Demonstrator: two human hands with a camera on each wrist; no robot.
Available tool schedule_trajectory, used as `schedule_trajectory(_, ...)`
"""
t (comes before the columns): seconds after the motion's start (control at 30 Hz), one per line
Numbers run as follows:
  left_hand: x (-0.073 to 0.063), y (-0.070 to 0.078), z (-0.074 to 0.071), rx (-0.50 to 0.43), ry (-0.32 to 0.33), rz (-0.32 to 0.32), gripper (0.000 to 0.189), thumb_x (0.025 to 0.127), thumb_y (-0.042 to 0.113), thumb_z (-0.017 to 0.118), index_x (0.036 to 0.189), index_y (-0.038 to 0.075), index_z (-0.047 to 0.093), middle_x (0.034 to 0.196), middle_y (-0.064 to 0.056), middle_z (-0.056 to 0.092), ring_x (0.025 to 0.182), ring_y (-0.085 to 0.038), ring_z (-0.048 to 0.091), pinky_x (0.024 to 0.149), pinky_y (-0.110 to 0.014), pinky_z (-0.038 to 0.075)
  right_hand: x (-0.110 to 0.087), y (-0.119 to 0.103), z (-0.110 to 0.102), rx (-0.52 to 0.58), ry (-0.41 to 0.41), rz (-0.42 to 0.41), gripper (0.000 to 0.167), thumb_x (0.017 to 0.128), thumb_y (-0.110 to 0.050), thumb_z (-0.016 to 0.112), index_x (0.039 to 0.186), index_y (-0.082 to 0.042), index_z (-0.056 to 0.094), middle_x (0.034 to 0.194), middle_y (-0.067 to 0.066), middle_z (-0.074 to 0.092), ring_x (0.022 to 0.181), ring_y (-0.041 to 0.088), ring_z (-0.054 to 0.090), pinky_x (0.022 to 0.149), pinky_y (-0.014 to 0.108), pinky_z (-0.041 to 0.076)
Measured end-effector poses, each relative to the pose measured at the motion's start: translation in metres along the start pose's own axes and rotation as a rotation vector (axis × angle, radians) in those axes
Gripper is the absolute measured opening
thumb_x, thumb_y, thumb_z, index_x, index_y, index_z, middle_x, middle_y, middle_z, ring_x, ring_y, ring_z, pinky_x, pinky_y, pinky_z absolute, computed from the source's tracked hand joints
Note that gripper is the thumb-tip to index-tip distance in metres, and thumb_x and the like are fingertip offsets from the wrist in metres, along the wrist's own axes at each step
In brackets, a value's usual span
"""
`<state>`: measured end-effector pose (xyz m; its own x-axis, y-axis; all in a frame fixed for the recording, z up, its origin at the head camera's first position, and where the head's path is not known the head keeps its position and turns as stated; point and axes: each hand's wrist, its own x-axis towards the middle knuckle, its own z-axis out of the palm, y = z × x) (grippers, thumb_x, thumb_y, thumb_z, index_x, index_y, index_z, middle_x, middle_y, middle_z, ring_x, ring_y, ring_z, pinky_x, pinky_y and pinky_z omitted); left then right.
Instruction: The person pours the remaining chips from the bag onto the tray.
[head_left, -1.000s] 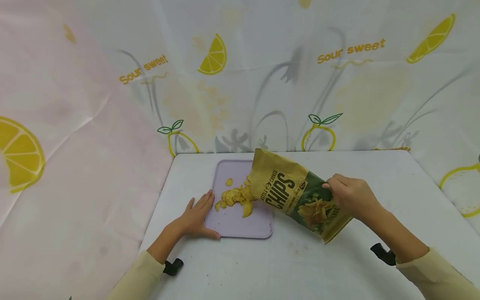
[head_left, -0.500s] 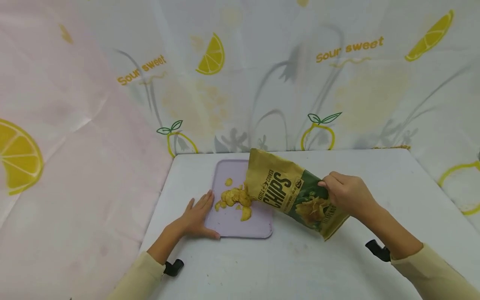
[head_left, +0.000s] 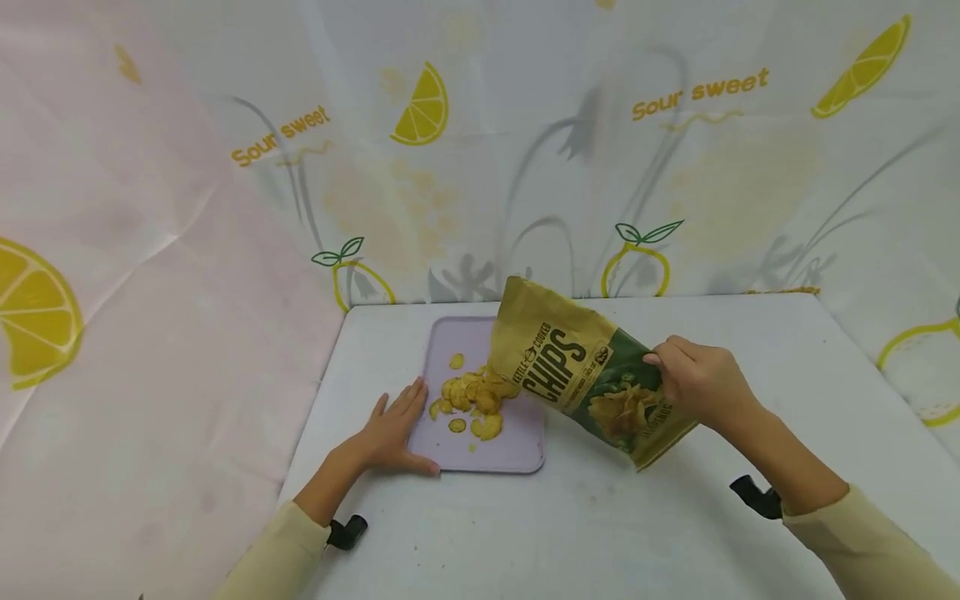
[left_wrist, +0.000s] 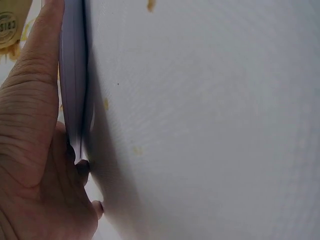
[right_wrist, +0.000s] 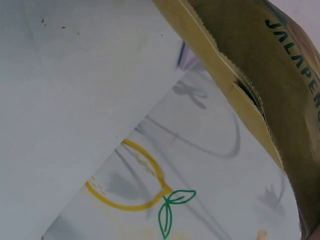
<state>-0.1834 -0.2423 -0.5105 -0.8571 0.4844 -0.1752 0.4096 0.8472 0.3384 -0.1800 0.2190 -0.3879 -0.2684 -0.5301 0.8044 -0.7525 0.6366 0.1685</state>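
My right hand [head_left: 701,379] grips the lower part of a tan and green chip bag [head_left: 577,367], printed with "CHIPS". The bag is tilted, its top end to the left over a lilac tray [head_left: 517,454]. Yellow potato chips [head_left: 472,393] lie heaped on the tray beside the bag's end, with a few loose ones around them. At the tray's left edge my left hand [head_left: 393,433] rests with fingers spread and straight. In the left wrist view its thumb [left_wrist: 37,65] lies along the tray's side [left_wrist: 74,65]. The right wrist view shows the bag's bottom seam [right_wrist: 220,65].
The tray stands on a white table [head_left: 637,533] with a few small crumbs on it. Behind the table hangs a white cloth [head_left: 480,192] with lemon prints, and a pinkish part of it runs down the left side.
The bag's top end has shifted a little left, then risen slightly. More chips lie on the tray, spread nearer its front. My left hand has kept its place at the tray edge.
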Motion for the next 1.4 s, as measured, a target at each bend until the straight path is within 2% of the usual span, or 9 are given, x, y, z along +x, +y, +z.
schedule_trajectory(0.1,0.000,-0.001,-0.001,0.006,-0.001,-0.004,0.141,0.063,0.078,0.074,0.158,0.001,0.005,0.167,-0.015,-0.001,0.154,-0.036,0.009,0.118,-0.066,0.002,0.001,0.000,0.002,0.003,0.032,0.017,0.049,0.108,-0.029,0.039,0.064,-0.008,0.038,0.057,-0.003,0.030,0.051,-0.002,0.012,0.037,0.018,0.023)
schedule_trajectory(0.33,0.000,0.000,0.001,-0.001,-0.002,-0.001,0.140,0.064,0.075,0.076,0.158,0.000,0.005,0.167,-0.016,-0.001,0.154,-0.037,0.009,0.118,-0.066,0.002,-0.010,-0.002,0.004,0.041,-0.066,0.053,0.046,0.108,-0.029,0.039,0.067,-0.008,0.041,0.058,-0.002,0.039,0.049,-0.001,0.018,0.038,0.018,0.027)
schedule_trajectory(0.43,0.001,0.000,0.001,-0.005,-0.003,-0.003,0.141,0.063,0.077,0.075,0.158,0.001,0.005,0.167,-0.015,-0.002,0.154,-0.036,0.008,0.118,-0.066,0.001,-0.011,-0.002,0.004,0.040,-0.075,0.043,0.046,0.108,-0.028,0.039,0.067,-0.008,0.041,0.058,-0.002,0.040,0.050,-0.001,0.017,0.039,0.018,0.028)
schedule_trajectory(0.53,0.002,-0.001,0.001,-0.009,-0.008,-0.005,0.142,0.062,0.079,0.074,0.158,0.001,0.004,0.167,-0.015,-0.002,0.154,-0.036,0.007,0.118,-0.065,0.000,-0.011,-0.002,0.003,0.035,-0.061,0.032,0.046,0.108,-0.028,0.039,0.067,-0.008,0.042,0.058,-0.001,0.041,0.052,-0.003,0.017,0.038,0.018,0.028)
schedule_trajectory(0.67,0.003,-0.003,0.002,0.002,-0.008,-0.001,0.142,0.062,0.079,0.073,0.158,0.002,0.004,0.167,-0.014,-0.002,0.154,-0.036,0.007,0.118,-0.065,0.001,-0.006,0.000,0.000,0.020,0.031,0.041,0.048,0.108,-0.028,0.040,0.065,-0.006,0.041,0.056,-0.001,0.036,0.049,-0.002,0.016,0.036,0.019,0.025)
schedule_trajectory(0.77,0.003,-0.004,0.002,0.011,0.000,-0.005,0.141,0.062,0.078,0.074,0.158,0.002,0.004,0.167,-0.014,-0.002,0.154,-0.035,0.008,0.118,-0.065,0.001,0.000,0.001,-0.001,0.016,0.058,0.032,0.048,0.108,-0.027,0.040,0.065,-0.006,0.040,0.056,-0.002,0.031,0.048,0.000,0.015,0.037,0.019,0.024)
schedule_trajectory(1.13,0.002,0.000,0.005,-0.012,-0.014,-0.006,0.142,0.062,0.080,0.073,0.158,0.002,0.003,0.167,-0.014,-0.003,0.154,-0.035,0.006,0.118,-0.064,0.000,-0.006,0.001,-0.001,0.021,-0.048,0.021,0.048,0.108,-0.029,0.038,0.066,-0.008,0.040,0.057,-0.001,0.039,0.053,-0.004,0.014,0.037,0.018,0.026)
schedule_trajectory(1.3,0.003,0.000,0.004,-0.007,0.000,0.001,0.142,0.062,0.079,0.073,0.158,0.002,0.003,0.167,-0.014,-0.003,0.154,-0.035,0.006,0.118,-0.065,0.000,-0.004,0.004,-0.002,-0.003,0.055,0.056,0.048,0.108,-0.028,0.040,0.066,-0.004,0.045,0.056,0.001,0.037,0.046,0.002,0.020,0.036,0.021,0.028)
schedule_trajectory(1.4,0.003,-0.002,0.004,-0.009,0.014,-0.001,0.142,0.062,0.077,0.075,0.158,0.000,0.004,0.167,-0.015,-0.001,0.154,-0.037,0.008,0.118,-0.065,0.000,-0.003,0.004,-0.001,0.012,0.081,0.056,0.047,0.107,-0.027,0.042,0.067,-0.002,0.047,0.057,0.001,0.037,0.046,0.002,0.023,0.036,0.021,0.029)
